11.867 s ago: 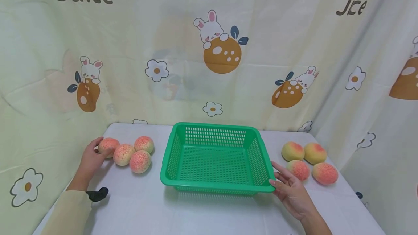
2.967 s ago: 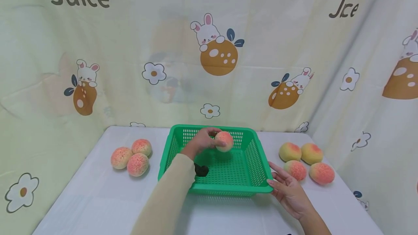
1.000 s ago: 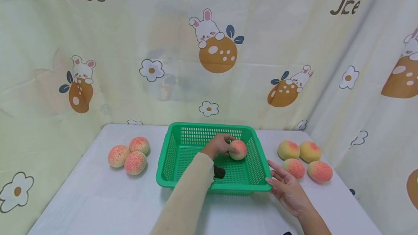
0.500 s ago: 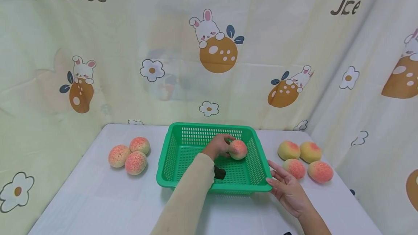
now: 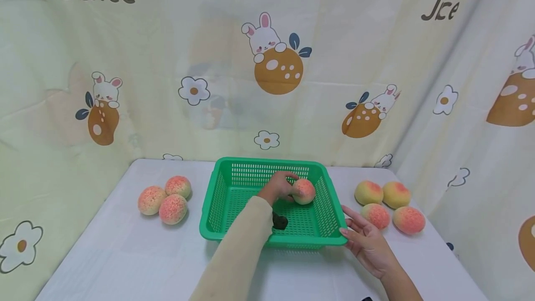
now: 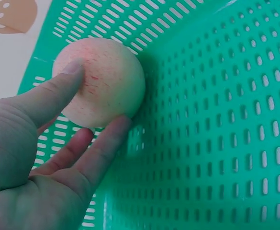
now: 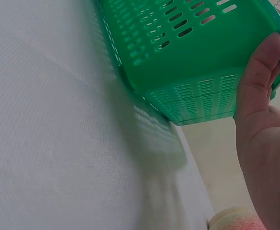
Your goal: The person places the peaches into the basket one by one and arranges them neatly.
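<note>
Inside the green plastic basket [image 5: 234,236], toward its right back part, my left hand [image 5: 279,186] holds a pink and cream peach [image 5: 305,192]. In the left wrist view the thumb lies on top of the peach [image 6: 101,81] and the fingers of the left hand [image 6: 53,148] are under its side, close over the perforated basket floor. My right hand [image 5: 368,245] grips the basket's front right corner; in the right wrist view the thumb of the right hand [image 7: 264,120] presses the rim of the basket [image 7: 192,57].
Three speckled peaches [image 5: 173,209] sit together left of the basket on the white table [image 5: 113,254]. Several more, two of them yellower like this peach [image 5: 368,193], stand at the right beside my right hand. A printed curtain [image 5: 167,36] hangs behind the table.
The left hand took one peach from the left group and carried it right into the basket. Over the last second both hands have stayed nearly still, the right on the basket's corner throughout.
</note>
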`<move>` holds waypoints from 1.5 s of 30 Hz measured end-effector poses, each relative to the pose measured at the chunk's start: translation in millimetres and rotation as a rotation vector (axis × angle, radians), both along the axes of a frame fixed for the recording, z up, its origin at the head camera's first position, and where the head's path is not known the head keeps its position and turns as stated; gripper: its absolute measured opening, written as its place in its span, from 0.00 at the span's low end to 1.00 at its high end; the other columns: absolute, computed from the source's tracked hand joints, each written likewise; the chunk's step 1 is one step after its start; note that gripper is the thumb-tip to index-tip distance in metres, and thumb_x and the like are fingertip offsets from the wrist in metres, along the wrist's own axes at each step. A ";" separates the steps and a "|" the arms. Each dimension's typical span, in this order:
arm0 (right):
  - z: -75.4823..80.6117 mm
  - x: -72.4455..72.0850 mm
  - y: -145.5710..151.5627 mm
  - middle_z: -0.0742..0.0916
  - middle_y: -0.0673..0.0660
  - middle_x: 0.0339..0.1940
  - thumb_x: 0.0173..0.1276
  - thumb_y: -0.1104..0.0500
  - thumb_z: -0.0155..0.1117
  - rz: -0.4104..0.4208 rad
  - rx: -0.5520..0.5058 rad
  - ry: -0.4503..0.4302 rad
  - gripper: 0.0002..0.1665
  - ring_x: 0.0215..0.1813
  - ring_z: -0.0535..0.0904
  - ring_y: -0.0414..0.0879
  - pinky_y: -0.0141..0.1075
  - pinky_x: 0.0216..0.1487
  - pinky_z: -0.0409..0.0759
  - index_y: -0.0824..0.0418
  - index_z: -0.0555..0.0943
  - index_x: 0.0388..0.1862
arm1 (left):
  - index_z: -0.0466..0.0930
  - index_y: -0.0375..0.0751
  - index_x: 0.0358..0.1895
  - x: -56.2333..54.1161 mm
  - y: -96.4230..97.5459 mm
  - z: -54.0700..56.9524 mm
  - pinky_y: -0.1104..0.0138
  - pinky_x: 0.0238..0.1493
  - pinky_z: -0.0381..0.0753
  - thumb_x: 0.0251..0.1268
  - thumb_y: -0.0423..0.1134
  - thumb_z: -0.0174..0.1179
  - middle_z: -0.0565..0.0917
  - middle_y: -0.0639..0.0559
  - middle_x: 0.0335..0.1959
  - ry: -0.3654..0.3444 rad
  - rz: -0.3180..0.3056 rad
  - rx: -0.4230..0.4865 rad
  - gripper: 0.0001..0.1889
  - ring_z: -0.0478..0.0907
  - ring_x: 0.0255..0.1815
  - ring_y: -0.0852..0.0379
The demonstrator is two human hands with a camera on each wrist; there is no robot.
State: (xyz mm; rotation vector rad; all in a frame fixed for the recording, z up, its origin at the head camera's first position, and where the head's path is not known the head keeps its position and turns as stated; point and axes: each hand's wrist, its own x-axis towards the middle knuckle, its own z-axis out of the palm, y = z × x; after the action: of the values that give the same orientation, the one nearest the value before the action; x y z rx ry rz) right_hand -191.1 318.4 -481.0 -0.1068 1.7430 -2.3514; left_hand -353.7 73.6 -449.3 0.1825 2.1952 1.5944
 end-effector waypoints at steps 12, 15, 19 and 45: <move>4.1 0.2 -5.1 0.83 0.47 0.53 0.76 0.68 0.58 -0.031 0.027 -0.040 0.40 0.52 0.84 0.38 0.34 0.56 0.86 0.50 0.60 0.83 | 0.73 0.40 0.71 5.4 -24.4 15.8 0.48 0.57 0.86 0.64 0.29 0.69 0.83 0.39 0.48 0.022 -0.090 0.075 0.31 0.85 0.53 0.34; 5.0 0.3 -4.5 0.83 0.47 0.54 0.77 0.67 0.58 -0.034 0.032 -0.038 0.39 0.52 0.84 0.38 0.34 0.56 0.86 0.50 0.61 0.83 | 0.71 0.41 0.73 2.9 -31.0 20.6 0.45 0.59 0.84 0.66 0.30 0.68 0.81 0.37 0.54 0.010 -0.114 0.145 0.31 0.82 0.57 0.31; 3.2 -0.2 -4.2 0.84 0.47 0.53 0.77 0.68 0.57 -0.019 0.019 -0.023 0.38 0.52 0.85 0.39 0.34 0.55 0.86 0.49 0.61 0.82 | 0.70 0.43 0.74 1.7 -41.5 28.5 0.49 0.56 0.86 0.67 0.34 0.68 0.78 0.37 0.59 0.004 -0.111 0.205 0.32 0.81 0.60 0.33; -0.9 0.5 -4.9 0.83 0.48 0.55 0.78 0.68 0.56 -0.013 -0.020 -0.006 0.38 0.53 0.85 0.39 0.33 0.55 0.86 0.47 0.62 0.82 | 0.75 0.45 0.68 47.8 -113.2 58.6 0.54 0.53 0.88 0.69 0.41 0.67 0.77 0.39 0.56 0.173 -0.036 0.283 0.25 0.87 0.50 0.51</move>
State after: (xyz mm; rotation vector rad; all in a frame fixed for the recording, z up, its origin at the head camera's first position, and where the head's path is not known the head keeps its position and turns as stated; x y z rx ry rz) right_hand -190.6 313.5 -482.0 -0.0918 1.7226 -2.3765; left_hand -305.9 -39.6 -390.7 0.4558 2.0642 1.9273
